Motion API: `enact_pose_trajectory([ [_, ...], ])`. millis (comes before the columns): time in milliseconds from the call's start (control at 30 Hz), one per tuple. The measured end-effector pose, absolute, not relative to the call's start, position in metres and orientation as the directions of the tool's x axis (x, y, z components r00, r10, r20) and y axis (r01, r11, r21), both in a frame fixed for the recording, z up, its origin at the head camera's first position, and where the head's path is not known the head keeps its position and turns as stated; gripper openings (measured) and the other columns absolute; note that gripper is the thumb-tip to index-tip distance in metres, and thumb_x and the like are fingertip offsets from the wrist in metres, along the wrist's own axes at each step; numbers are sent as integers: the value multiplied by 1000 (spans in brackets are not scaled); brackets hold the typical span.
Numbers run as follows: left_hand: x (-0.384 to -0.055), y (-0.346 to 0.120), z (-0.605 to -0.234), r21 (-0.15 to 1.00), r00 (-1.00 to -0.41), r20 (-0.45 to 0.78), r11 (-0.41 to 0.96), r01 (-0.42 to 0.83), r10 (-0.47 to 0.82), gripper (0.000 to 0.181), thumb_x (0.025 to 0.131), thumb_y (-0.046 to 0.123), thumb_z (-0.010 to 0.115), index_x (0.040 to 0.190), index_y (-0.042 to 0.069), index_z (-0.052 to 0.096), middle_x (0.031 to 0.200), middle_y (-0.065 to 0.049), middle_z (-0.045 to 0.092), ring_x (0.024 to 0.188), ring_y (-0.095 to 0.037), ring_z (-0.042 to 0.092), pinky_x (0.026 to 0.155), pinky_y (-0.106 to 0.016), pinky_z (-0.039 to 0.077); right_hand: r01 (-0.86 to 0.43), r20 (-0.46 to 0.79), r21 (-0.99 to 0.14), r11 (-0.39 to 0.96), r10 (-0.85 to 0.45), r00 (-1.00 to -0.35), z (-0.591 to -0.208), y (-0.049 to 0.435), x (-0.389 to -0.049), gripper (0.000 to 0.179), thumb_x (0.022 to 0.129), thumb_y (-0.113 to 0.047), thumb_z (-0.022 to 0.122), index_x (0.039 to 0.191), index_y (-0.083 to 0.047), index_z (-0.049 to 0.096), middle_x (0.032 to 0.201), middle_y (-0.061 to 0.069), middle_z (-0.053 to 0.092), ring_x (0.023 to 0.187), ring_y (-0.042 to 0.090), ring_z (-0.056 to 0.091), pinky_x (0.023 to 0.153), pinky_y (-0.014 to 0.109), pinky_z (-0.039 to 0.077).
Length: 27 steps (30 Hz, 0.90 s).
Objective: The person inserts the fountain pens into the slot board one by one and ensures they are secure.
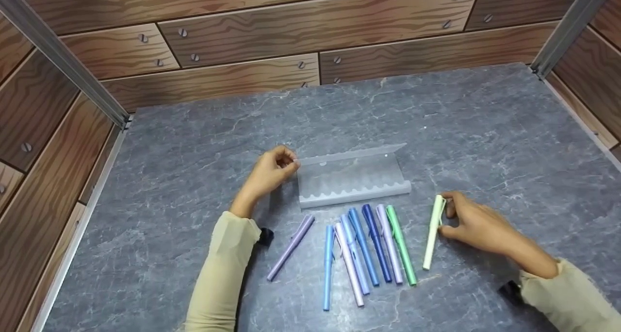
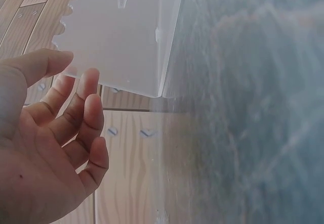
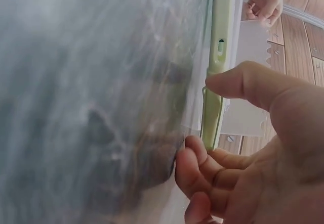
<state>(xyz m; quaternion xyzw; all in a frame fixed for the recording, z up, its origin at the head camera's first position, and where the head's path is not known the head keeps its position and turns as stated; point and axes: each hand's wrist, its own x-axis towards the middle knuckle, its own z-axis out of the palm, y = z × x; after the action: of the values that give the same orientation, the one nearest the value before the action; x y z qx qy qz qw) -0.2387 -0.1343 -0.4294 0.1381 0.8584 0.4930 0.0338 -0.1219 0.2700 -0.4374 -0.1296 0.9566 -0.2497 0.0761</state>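
Observation:
My left hand (image 1: pixel 273 171) pinches the upper left corner of a clear plastic pen case (image 1: pixel 349 174), whose flap with a scalloped edge stands raised from the table. In the left wrist view the thumb and index finger meet at the edge of the case (image 2: pixel 121 42), the other fingers loosely bent. At the right, my right hand (image 1: pixel 478 225) holds a pale green pen (image 1: pixel 433 232) by its cap end, thumb and fingers at its clip side. The right wrist view shows the thumb against this pen (image 3: pixel 218 57) and the fingertips at its cap end.
Between the hands lies a row of pens, among them a green pen (image 1: pixel 401 244), a dark blue pen (image 1: pixel 377 242) and a light blue pen (image 1: pixel 328 269). Apart from them, a purple pen (image 1: pixel 290 248) slants near the left sleeve. Wood-patterned walls (image 1: pixel 242 41) enclose the grey marbled table (image 1: pixel 194 142).

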Motion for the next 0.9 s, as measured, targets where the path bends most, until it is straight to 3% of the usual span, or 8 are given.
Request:
enact_pose_trajectory([
  [200,-238,-135,-431,847,-960,82,489,209,269,10,88,11,66,92,3,62,79,0,61,72,-10,51,67,-23,42,-151,-129,-663,733,-310,-942,-435,271,-124,69,79,-2,67,135,12,30,88,6,58,65,2,47,58,21,43],
  [500,-238,-135,-429,845,-958,77,491,210,276,11,88,12,67,94,3,63,83,-3,63,74,-11,52,67,-23,42,-59,-172,-832,552,-357,-918,-432,272,-127,72,77,10,59,136,11,18,80,7,56,60,8,54,54,25,48],
  [900,-239,-134,-428,845,-957,76,492,211,278,10,88,10,66,93,2,63,82,-2,63,73,-11,52,67,-22,42,-54,-138,-875,481,-355,-925,-422,269,-130,71,80,12,55,135,6,12,85,9,57,59,11,57,54,28,49],
])
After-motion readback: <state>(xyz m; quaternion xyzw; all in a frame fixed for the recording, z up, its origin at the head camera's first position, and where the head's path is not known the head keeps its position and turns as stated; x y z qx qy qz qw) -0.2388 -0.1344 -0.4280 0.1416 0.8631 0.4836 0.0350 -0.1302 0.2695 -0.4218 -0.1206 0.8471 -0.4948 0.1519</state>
